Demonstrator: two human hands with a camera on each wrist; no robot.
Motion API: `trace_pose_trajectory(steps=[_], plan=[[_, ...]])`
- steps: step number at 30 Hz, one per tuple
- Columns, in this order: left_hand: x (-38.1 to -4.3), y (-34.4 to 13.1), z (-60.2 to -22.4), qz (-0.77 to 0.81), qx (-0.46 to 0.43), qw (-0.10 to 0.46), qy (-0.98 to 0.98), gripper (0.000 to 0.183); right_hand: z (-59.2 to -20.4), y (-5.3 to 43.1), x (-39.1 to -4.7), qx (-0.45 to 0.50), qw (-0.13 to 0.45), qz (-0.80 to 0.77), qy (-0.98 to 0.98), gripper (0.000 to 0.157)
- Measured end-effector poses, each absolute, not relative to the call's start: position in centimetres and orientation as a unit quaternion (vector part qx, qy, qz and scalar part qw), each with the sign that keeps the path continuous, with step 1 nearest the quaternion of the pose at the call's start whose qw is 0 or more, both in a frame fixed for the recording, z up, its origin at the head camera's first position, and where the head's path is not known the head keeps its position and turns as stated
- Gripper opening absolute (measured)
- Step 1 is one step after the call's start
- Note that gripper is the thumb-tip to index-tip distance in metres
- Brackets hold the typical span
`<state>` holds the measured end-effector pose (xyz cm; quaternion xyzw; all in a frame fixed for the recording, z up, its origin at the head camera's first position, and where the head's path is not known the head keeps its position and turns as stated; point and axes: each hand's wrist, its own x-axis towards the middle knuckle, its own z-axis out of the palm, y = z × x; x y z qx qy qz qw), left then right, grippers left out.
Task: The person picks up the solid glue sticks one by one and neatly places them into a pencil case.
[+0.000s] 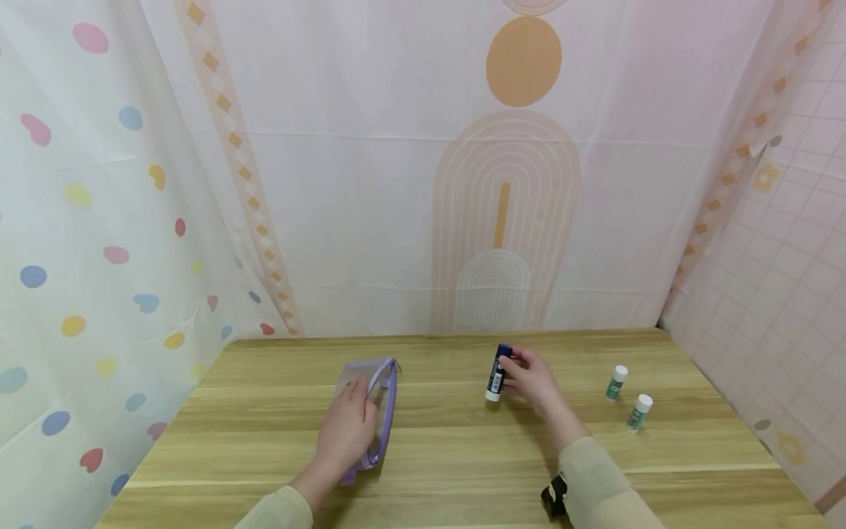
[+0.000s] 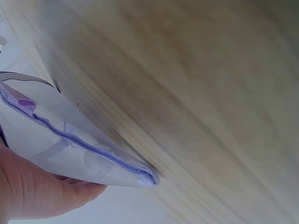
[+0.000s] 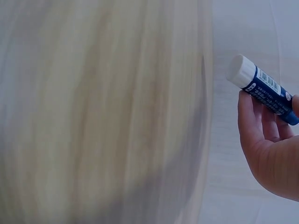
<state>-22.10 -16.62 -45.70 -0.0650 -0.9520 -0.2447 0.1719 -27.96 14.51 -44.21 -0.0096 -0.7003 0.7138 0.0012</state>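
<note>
My right hand (image 1: 534,378) holds a dark blue glue stick (image 1: 498,373) between thumb and fingers, its white end pointing down over the table. The right wrist view shows the barcode label on the glue stick (image 3: 268,88) and my fingers curled round its side. On the left, my left hand (image 1: 346,426) grips the side of a whitish mesh zipper pouch (image 1: 385,433) with purple trim. In the left wrist view the thumb lies along the wall of the pouch (image 2: 79,144); part of the fingers is hidden.
Two small green glue sticks with white caps, one farther back (image 1: 617,383) and one nearer (image 1: 639,413), stand at the right of the wooden table (image 1: 443,470). A black object (image 1: 554,498) sits by the right sleeve. Patterned curtains (image 1: 357,220) hang behind and at both sides.
</note>
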Motion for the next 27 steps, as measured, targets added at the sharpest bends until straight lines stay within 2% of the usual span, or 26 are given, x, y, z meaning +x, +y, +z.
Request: trace_pose_trajectory(steps=[27], plan=[[-22.3, -16.7, -45.8, -0.242, -0.075, 0.180, -0.950, 0.045, -44.4, 10.5, -27.7, 0.002, -0.029, 0.713, -0.701, 0.033]])
